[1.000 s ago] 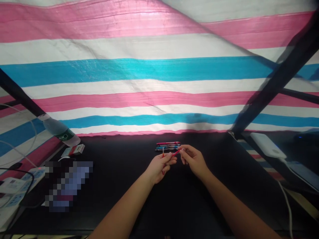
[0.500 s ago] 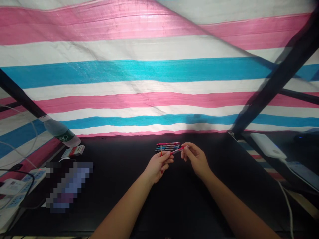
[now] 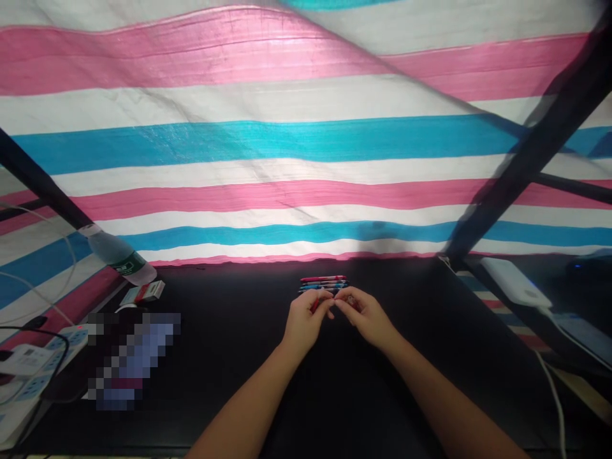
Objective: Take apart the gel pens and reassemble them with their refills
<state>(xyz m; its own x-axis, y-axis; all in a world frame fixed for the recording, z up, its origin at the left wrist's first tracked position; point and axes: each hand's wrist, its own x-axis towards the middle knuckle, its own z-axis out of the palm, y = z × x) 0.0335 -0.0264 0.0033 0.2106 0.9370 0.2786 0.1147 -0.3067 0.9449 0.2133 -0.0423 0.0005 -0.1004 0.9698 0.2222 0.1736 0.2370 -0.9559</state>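
My left hand (image 3: 305,319) is closed, with a small red pen part (image 3: 314,305) showing between its fingers. Its fingertips meet those of my right hand (image 3: 361,313), which is also closed. A reddish, partly clear pen piece (image 3: 352,299) shows at the right hand's fingers. Most of what the two hands hold is covered by the fingers, so how the parts fit together cannot be seen. Just beyond the hands, several pens lie side by side in a row, a red pen (image 3: 322,278) farthest off and blue pens (image 3: 318,287) nearer.
On the black table (image 3: 224,357), a bottle (image 3: 122,258) leans at the back left beside a small box (image 3: 143,292). A power strip (image 3: 52,360) with cables lies at the left edge. A white power bank (image 3: 515,282) with a cable is at the right.
My hands have drawn together until their fingertips touch. The red pen piece that stretched between them, and the thin part upright in my left hand, are now mostly hidden.
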